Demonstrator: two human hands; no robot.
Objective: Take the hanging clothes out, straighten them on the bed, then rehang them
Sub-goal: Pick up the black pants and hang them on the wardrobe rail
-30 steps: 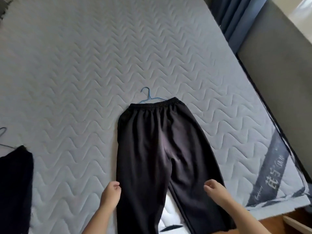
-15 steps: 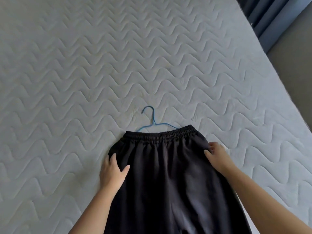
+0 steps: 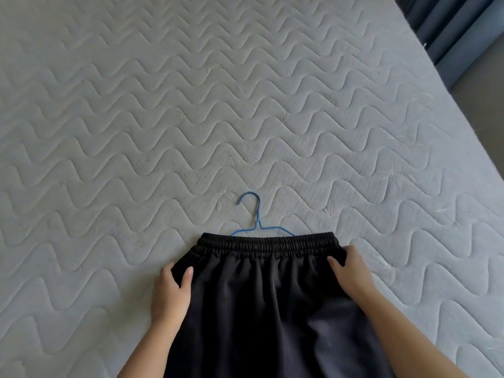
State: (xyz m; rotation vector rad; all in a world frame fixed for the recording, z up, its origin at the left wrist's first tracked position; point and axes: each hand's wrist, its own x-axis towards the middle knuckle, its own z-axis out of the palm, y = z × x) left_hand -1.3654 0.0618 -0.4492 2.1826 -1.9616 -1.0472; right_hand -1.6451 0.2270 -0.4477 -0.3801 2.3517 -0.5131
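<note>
Up went both grips, from the legs of the black pants [image 3: 267, 309] to its sides near the top. My left grip [image 3: 170, 290] pinches the left side of the pants, with my thumb on top of the cloth and my fingers curled round the edge. My right grip [image 3: 351, 274] pinches the right side just under the stretchy band, thumb on the cloth too. The pants lie flat on the bed [image 3: 163, 132], between my two grips and running back toward me. A blue hanger [image 3: 257, 223] lies just past my grips, its hook pointing away from me and its arms tucked under the band. Far past my right grip hangs a dark blue curtain [image 3: 450, 28].
</note>
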